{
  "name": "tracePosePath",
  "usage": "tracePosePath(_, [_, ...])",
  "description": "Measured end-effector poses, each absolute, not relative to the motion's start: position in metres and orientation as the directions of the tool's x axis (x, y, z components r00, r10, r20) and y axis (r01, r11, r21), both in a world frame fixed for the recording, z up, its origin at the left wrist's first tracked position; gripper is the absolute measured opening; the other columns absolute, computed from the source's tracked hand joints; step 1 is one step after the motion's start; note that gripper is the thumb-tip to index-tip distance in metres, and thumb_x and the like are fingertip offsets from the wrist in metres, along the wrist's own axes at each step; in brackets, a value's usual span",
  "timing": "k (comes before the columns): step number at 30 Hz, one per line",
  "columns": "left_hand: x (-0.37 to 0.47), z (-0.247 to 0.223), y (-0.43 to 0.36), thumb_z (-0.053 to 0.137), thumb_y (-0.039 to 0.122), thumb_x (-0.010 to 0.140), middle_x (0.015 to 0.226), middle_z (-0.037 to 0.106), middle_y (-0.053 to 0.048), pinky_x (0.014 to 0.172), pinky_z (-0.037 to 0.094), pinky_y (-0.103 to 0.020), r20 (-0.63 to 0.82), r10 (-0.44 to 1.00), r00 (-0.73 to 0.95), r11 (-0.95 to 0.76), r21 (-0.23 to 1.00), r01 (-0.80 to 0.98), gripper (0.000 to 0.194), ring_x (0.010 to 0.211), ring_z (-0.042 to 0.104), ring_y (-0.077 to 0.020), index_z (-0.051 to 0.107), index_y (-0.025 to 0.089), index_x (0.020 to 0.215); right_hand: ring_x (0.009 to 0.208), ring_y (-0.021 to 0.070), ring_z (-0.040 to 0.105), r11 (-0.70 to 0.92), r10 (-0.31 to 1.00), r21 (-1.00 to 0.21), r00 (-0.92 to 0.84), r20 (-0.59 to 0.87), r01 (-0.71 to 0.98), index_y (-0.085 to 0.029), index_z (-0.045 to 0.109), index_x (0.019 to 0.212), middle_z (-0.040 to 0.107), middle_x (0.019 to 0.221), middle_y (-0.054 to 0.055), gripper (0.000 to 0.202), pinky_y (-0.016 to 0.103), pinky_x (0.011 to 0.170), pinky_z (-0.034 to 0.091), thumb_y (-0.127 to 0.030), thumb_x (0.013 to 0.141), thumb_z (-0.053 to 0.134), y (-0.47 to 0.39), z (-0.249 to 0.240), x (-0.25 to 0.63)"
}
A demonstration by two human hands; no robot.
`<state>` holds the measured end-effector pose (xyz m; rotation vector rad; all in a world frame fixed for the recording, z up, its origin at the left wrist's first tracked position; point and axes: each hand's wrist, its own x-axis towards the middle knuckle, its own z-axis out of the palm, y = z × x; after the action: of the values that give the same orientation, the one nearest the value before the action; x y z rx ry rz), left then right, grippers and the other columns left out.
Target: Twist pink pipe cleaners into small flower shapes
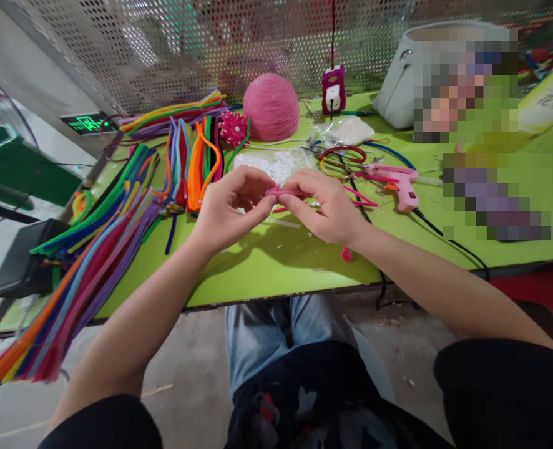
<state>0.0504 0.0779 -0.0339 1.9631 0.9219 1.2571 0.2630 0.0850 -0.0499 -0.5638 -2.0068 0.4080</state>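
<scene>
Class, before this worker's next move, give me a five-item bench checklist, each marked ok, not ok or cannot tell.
1. Left hand and right hand both pinching the small pink piece: ok.
2. Pink glue gun lying apart from the hands: ok.
3. Glue gun cool: cannot tell.
4. Nearest bundle of coloured stems fully on the green table: not ok, its ends overhang the edge.
5. Small pink coil resting on the table: ok.

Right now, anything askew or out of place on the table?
Yes: at left, the long multicolored pipe-cleaner bundle sticks out past the front edge of the green table, unsupported there, so it might get snagged.
</scene>
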Motion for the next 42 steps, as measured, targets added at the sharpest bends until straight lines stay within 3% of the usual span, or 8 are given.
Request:
tracePosePath(6, [0.055,-0.047,0.074,0.081,0.021,0.085,0.087,0.081,0.001,0.056,0.05,-0.014,0.63,0.768,0.114,-0.601,0.646,0.47,0.016,0.066,0.072,-0.0062,0.075,0.02,0.099,0.09,0.0227,0.059,0.841,0.359,-0.082,-0.438,0.824,0.535,-0.021,0.063,0.1,0.071,0.092,0.005,0.022,0.04,0.082,0.035,-0.027,0.116,0.05,0.089,-0.058,0.264])
tracePosePath(21, [0.062,-0.043,0.07,0.079,0.012,0.083,0.08,0.079,0.005,0.055,0.05,-0.011,0.749,0.655,0.102,-0.71,0.562,0.424,0.012,0.062,0.07,-0.0032,0.079,0.02,0.091,0.085,0.0213,0.057,0.797,0.192,0.126,-0.446,0.874,0.59,-0.023,0.062,0.102,0.071,0.09,0.002,0.013,0.039,0.083,0.035,-0.025,0.114,0.056,0.084,-0.051,0.264])
tracePosePath(25, [0.059,-0.043,0.072,0.075,0.009,0.086,0.088,0.081,0.002,0.057,0.051,-0.012,0.761,0.635,0.132,-0.732,0.539,0.416,0.013,0.069,0.072,-0.0047,0.079,0.02,0.092,0.088,0.0213,0.061,0.824,0.286,-0.013,-0.395,0.873,0.567,-0.02,0.068,0.105,0.075,0.093,0.004,0.016,0.039,0.082,0.038,-0.027,0.114,0.056,0.084,-0.054,0.263])
tracePosePath(30, [0.061,-0.045,0.077,0.075,0.009,0.082,0.091,0.081,-0.001,0.053,0.051,-0.013,0.832,0.536,0.143,-0.792,0.436,0.428,0.013,0.081,0.073,-0.0089,0.076,0.021,0.086,0.09,0.0184,0.066,0.831,0.538,-0.443,-0.287,0.792,0.336,-0.017,0.074,0.107,0.077,0.096,0.005,0.019,0.035,0.085,0.046,-0.03,0.112,0.062,0.077,-0.054,0.254])
tracePosePath(35, [0.065,-0.047,0.076,0.077,0.012,0.083,0.086,0.077,-0.001,0.048,0.047,-0.014,0.882,0.461,0.099,-0.825,0.386,0.412,0.01,0.075,0.07,-0.0092,0.074,0.021,0.085,0.078,0.0128,0.061,0.445,0.847,-0.884,-0.251,0.468,-0.146,-0.018,0.072,0.097,0.074,0.089,-0.001,0.025,0.027,0.072,0.047,-0.043,0.1,0.076,0.07,-0.05,0.239])
tracePosePath(37, [0.065,-0.048,0.075,0.077,0.015,0.087,0.086,0.077,-0.001,0.05,0.048,-0.015,0.887,0.452,0.1,-0.834,0.38,0.4,0.008,0.077,0.071,-0.0102,0.073,0.022,0.085,0.076,0.012,0.059,0.366,0.865,-0.901,-0.273,0.422,-0.232,-0.019,0.069,0.094,0.07,0.085,-0.002,0.025,0.027,0.07,0.047,-0.043,0.099,0.076,0.07,-0.047,0.239])
tracePosePath(39, [0.063,-0.049,0.076,0.08,0.024,0.092,0.089,0.076,-0.002,0.051,0.049,-0.016,0.847,0.519,0.111,-0.829,0.468,0.307,0.01,0.077,0.071,-0.0104,0.072,0.022,0.086,0.074,0.0118,0.058,0.488,0.82,-0.86,-0.26,0.511,-0.149,-0.019,0.069,0.091,0.068,0.083,-0.002,0.02,0.028,0.069,0.045,-0.036,0.103,0.072,0.072,-0.045,0.245])
tracePosePath(42, [0.061,-0.048,0.077,0.073,0.05,0.099,0.081,0.07,-0.002,0.042,0.045,-0.02,0.572,0.804,0.162,-0.578,0.816,-0.01,0.029,0.063,0.068,-0.0116,0.07,0.022,0.091,0.079,0.0141,0.06,0.843,0.536,-0.517,-0.328,0.778,0.151,-0.02,0.07,0.093,0.07,0.085,0.0,0.015,0.032,0.074,0.043,-0.023,0.107,0.064,0.078,-0.042,0.259])
